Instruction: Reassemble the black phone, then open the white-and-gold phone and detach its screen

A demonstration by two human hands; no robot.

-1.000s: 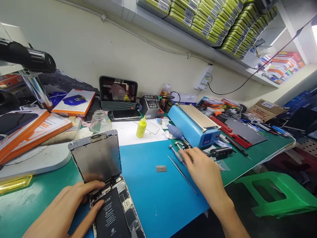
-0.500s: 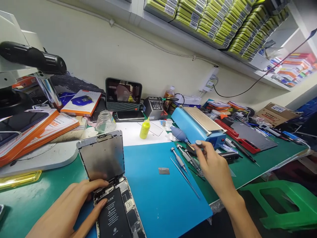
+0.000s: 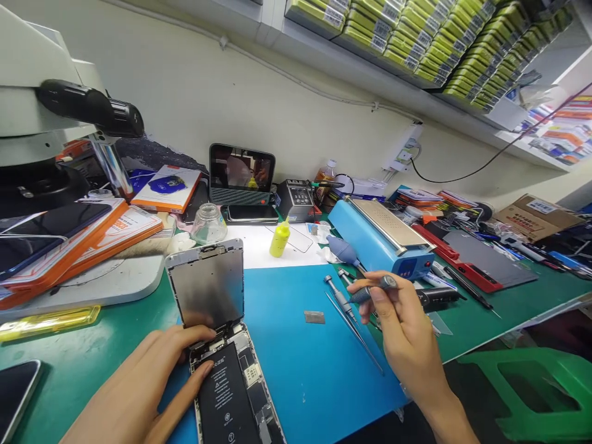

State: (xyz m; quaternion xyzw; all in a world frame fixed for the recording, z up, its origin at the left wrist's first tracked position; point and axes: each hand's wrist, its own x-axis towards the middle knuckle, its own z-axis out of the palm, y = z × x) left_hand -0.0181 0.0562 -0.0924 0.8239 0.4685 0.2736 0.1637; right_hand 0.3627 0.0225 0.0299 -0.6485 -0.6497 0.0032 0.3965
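Note:
An opened smartphone [image 3: 266, 394] lies at the near edge of the blue mat, its battery and circuit board exposed. Its screen panel [image 3: 208, 287] stands tilted up from the top end. My left hand [image 3: 152, 376] grips the phone where panel and body meet, index finger at the panel's base, thumb by the battery. In my right hand [image 3: 402, 327], a grey screwdriver [image 3: 363, 295] is held between thumb and fingers, pointing left above the mat; its tip is hard to make out. Below it lie another screwdriver [image 3: 340, 296] and tweezers [image 3: 356, 336].
A small metal plate [image 3: 315, 317] rests on the blue mat [image 3: 287, 370]. Behind are a yellow bottle [image 3: 280, 239], a glass jar [image 3: 209, 224] and a blue heating plate [image 3: 383, 234]. A microscope [image 3: 55, 117] stands at left, above a dark phone [image 3: 18, 394].
My right hand has tipped the screwdriver across its fingers, so that its shaft now points left. The left hand keeps its hold on the phone. The whole view has shifted slightly.

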